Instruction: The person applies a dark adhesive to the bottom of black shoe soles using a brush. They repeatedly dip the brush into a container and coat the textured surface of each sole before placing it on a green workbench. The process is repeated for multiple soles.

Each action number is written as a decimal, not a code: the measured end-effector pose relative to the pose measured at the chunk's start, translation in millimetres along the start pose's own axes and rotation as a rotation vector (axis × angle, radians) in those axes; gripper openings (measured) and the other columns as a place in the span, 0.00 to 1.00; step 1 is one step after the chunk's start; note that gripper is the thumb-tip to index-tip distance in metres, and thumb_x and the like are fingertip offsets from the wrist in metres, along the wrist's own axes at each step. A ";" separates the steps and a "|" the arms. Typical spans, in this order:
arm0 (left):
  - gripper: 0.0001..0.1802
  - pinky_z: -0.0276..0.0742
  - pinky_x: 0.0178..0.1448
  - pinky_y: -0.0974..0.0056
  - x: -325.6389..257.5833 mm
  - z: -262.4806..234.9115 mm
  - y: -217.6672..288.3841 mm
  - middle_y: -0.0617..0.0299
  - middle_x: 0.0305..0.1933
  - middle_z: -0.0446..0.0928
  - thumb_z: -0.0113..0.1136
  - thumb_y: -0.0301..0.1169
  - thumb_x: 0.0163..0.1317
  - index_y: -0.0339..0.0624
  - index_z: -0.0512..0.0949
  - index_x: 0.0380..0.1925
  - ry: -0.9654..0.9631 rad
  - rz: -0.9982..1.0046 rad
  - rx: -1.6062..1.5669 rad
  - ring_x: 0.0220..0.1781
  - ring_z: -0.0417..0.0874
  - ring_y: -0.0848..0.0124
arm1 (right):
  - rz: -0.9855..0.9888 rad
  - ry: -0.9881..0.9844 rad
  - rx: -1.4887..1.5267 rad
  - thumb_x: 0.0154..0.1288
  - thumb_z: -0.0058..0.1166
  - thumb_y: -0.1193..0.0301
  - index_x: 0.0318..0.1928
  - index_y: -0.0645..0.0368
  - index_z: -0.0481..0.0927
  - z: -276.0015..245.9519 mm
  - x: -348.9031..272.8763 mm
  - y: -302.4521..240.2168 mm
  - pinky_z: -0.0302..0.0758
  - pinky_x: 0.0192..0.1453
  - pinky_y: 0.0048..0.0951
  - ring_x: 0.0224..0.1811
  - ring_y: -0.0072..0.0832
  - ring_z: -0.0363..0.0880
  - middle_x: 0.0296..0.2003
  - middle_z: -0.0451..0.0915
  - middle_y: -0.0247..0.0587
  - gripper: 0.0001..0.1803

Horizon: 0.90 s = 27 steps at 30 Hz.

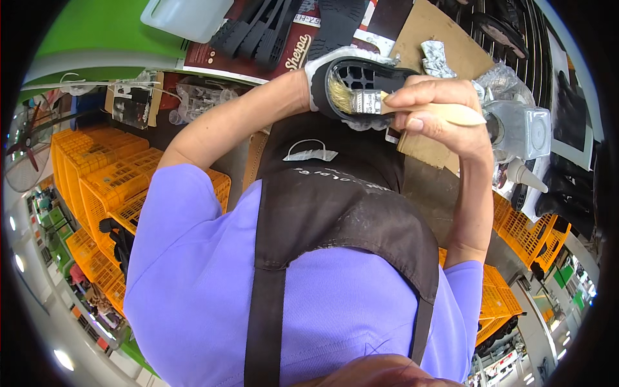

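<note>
My left hand (320,72), in a white glove, grips a black shoe sole (369,76) by its edge and holds it up in front of my chest, its ribbed inner side facing me. My right hand (431,106) is bare and closed around the pale wooden handle of a flat paintbrush (451,115). The brush's light bristles (339,94) rest on the left end of the sole. I wear a purple shirt and a dark brown apron (342,213).
Several black soles (264,29) lie on the worktop beyond my hands, beside a cardboard sheet (438,32) and a white plastic container (187,16). A plastic-wrapped metal can (522,129) stands at the right. Orange crates (97,180) are stacked on both sides below.
</note>
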<state>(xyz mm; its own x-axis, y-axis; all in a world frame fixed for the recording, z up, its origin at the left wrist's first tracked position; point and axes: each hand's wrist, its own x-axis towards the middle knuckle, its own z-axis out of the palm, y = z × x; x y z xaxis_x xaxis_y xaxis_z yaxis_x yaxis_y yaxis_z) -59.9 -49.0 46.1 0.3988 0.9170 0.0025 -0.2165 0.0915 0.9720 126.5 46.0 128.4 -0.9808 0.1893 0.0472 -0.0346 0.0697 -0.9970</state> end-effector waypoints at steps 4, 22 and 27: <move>0.14 0.81 0.46 0.68 -3.3 -9.3 -12.8 0.53 0.45 0.77 0.51 0.24 0.62 0.33 0.72 0.48 -0.098 -0.266 -0.764 0.42 0.81 0.69 | -0.005 -0.173 0.021 0.53 0.61 0.73 0.40 0.66 0.81 -13.7 10.4 3.0 0.73 0.44 0.27 0.37 0.28 0.78 0.34 0.81 0.43 0.13; 0.25 0.82 0.25 0.60 -0.1 -17.9 10.9 0.46 0.37 0.79 0.43 0.45 0.66 0.31 0.73 0.45 0.073 -0.314 -0.949 0.28 0.83 0.60 | -0.024 0.002 -0.533 0.53 0.58 0.75 0.39 0.63 0.82 -61.8 -49.1 -20.2 0.67 0.33 0.26 0.28 0.27 0.73 0.26 0.77 0.40 0.11; 0.24 0.82 0.37 0.57 6.2 -5.0 4.3 0.53 0.44 0.77 0.40 0.49 0.67 0.41 0.71 0.48 0.132 -0.169 -1.161 0.39 0.81 0.61 | -0.261 0.147 -0.397 0.43 0.64 0.76 0.36 0.56 0.84 -4.5 -29.1 -5.9 0.66 0.28 0.24 0.26 0.25 0.71 0.25 0.73 0.34 0.14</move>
<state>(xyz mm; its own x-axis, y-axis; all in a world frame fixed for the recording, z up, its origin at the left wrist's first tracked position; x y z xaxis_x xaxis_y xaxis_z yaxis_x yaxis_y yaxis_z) -62.8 -41.0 49.1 0.4198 0.8862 -0.1962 -0.8775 0.4515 0.1616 156.1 44.5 133.2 -0.9107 0.2501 0.3287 -0.1715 0.4951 -0.8518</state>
